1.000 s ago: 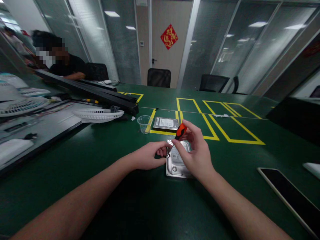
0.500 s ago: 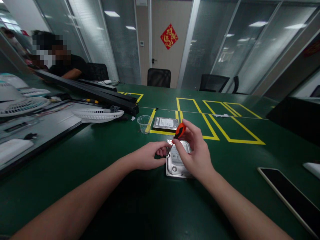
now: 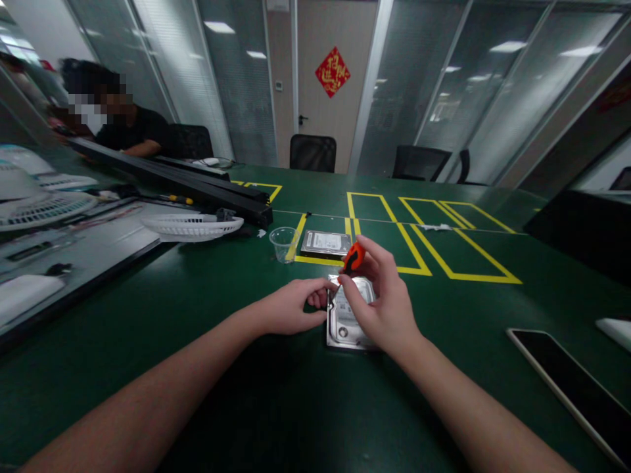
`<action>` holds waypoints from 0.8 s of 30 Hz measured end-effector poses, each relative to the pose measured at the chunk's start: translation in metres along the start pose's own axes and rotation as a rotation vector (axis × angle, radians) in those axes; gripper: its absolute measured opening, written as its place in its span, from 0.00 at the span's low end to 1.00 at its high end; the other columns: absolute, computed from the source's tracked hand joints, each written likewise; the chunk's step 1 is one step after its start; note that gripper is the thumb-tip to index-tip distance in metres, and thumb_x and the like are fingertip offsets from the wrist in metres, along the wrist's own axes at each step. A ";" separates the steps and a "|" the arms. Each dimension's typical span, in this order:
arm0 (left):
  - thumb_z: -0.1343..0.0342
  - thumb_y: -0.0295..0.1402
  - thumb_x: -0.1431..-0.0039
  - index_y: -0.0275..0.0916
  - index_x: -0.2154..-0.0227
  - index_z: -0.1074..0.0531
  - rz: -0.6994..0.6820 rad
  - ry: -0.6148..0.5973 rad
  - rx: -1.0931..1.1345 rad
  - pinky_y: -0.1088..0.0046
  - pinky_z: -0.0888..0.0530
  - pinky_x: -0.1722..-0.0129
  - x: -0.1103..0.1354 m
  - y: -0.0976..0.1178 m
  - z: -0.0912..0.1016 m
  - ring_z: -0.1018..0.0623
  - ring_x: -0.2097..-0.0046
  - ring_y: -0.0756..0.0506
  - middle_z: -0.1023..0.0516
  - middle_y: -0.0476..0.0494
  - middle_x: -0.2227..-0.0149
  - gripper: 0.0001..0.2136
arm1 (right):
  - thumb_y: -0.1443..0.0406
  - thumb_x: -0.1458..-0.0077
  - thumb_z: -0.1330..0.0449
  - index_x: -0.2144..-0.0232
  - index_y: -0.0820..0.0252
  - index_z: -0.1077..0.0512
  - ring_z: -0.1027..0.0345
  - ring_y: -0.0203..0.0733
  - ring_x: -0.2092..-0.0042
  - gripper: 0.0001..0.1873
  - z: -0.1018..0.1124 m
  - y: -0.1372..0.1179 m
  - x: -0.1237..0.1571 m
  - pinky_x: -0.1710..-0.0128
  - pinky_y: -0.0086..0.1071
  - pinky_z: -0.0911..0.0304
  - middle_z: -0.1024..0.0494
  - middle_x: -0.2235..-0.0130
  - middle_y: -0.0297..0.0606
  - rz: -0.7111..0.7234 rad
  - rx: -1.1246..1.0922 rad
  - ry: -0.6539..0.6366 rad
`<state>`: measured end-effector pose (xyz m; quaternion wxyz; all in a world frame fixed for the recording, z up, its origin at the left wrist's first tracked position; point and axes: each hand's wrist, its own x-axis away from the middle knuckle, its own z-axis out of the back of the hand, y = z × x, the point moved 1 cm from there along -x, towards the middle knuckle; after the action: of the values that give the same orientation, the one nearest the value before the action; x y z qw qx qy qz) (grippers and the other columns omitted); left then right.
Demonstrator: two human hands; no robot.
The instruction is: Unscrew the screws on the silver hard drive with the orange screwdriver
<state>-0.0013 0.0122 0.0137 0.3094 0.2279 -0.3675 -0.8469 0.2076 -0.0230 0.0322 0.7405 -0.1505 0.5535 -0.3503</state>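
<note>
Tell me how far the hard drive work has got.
Early. The near hard drive lies with its cover on. The right hand holds an orange screwdriver at its top-left corner; the left hand steadies that edge. A second drive lies untouched beyond.

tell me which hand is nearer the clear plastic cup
Left. The left hand rests at the near hard drive's left edge, just this side of the clear plastic cup. The right hand, holding the orange screwdriver, lies further right.

Two bare forearms, no sleeves, left grip [image 3: 290,307] & right grip [image 3: 382,309] ungloved, no rings/watch
</note>
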 end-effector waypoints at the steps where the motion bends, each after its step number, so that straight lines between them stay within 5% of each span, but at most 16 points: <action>1: 0.38 0.28 0.40 0.40 0.58 0.28 -0.005 0.000 0.002 0.69 0.28 0.59 0.000 0.000 0.000 0.26 0.62 0.46 0.26 0.50 0.62 0.08 | 0.67 0.32 0.36 0.27 0.40 0.40 0.19 0.51 0.44 0.37 0.000 0.000 0.000 0.41 0.53 0.22 0.21 0.38 0.42 0.002 -0.008 -0.003; 7: 0.38 0.29 0.39 0.40 0.57 0.28 -0.014 0.005 -0.012 0.69 0.28 0.59 0.000 0.000 0.000 0.26 0.61 0.46 0.25 0.50 0.62 0.09 | 0.66 0.35 0.31 0.29 0.37 0.37 0.20 0.49 0.50 0.38 0.002 0.001 -0.002 0.47 0.51 0.21 0.21 0.41 0.39 0.037 0.077 0.025; 24: 0.37 0.28 0.40 0.40 0.56 0.28 -0.008 0.002 0.013 0.69 0.27 0.59 0.000 0.001 0.001 0.26 0.61 0.46 0.25 0.50 0.62 0.10 | 0.67 0.32 0.36 0.28 0.41 0.39 0.19 0.51 0.46 0.35 -0.001 -0.001 -0.001 0.43 0.53 0.21 0.21 0.41 0.42 0.006 -0.013 0.006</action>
<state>-0.0013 0.0120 0.0149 0.3049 0.2323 -0.3720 -0.8454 0.2066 -0.0234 0.0334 0.7389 -0.1527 0.5583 -0.3448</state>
